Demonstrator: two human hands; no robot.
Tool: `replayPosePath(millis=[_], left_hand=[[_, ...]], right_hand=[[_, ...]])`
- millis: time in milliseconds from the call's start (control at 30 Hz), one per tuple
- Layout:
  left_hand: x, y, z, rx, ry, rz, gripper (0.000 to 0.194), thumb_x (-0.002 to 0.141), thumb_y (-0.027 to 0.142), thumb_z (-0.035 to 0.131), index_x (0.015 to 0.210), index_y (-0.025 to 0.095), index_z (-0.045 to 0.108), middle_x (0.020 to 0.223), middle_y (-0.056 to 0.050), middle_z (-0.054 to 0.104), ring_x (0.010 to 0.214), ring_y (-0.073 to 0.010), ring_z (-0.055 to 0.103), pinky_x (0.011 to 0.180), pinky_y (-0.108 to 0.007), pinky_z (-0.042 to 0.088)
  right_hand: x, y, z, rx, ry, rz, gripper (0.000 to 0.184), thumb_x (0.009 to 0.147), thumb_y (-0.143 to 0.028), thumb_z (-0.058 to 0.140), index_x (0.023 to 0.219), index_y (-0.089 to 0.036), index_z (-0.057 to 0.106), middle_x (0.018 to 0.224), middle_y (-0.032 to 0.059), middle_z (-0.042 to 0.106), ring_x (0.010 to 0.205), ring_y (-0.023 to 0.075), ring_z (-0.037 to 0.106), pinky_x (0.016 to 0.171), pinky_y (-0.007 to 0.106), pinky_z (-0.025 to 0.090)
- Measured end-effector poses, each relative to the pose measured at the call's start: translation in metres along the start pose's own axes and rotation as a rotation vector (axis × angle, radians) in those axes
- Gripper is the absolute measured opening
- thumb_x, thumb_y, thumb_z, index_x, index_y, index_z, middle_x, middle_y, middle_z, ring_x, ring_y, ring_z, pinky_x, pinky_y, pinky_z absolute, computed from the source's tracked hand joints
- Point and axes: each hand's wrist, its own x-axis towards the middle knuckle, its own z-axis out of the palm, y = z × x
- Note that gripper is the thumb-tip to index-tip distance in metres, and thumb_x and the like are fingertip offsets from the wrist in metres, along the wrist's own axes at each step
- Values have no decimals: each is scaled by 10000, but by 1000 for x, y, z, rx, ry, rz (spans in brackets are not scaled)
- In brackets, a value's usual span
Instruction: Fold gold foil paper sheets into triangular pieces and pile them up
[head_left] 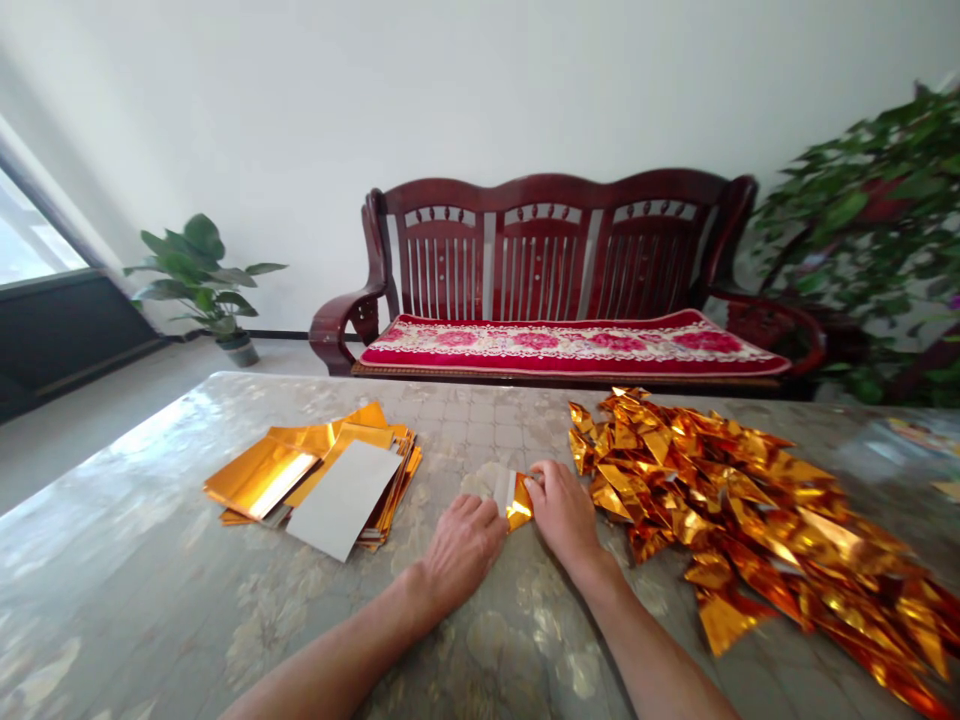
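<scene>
Foil piece (519,508) lies flat on the bench (135,600), directly between the hands, well in from the far edge; gold part sits on its right, pale part on its left; long axis can't be told, fingers cover too much; left hand (469,540) has fingers curled down at the pale side, pinch or just press, can't tell; right hand (561,510) grasps the gold side between thumb and fingers; both hands in contact, neither nearer; sheet stack (262,465) is left of the left hand, toward the far left corner, top pale sheet slanting with its far end to the right; folded foil heap (720,480) is just beside the right hand, running from the far edge along the right side, loose, no container; pot (238,350) on the floor holds a leafy plant (199,265).
</scene>
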Motion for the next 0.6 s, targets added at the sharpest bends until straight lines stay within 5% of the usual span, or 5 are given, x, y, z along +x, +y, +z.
replayPosePath(millis=[400, 600], left_hand=[[23, -17, -9, -121, -73, 220, 106, 972, 284, 529, 992, 196, 584, 1044, -14, 630, 986, -172, 566, 873, -287, 458], [31, -4, -6, -153, -108, 108, 95, 964, 260, 536, 925, 186, 583, 980, -19, 644, 939, -178, 565, 839, -290, 471]], right_hand=[[1, -5, -5, -116, 6, -33, 120, 904, -313, 608, 970, -218, 637, 992, 61, 657, 975, 230, 590, 783, 315, 381], [2, -8, -9, 11, -34, 21, 190, 889, -253, 572, 1068, -211, 622, 927, 31, 710, 879, 200, 636, 735, 295, 388]])
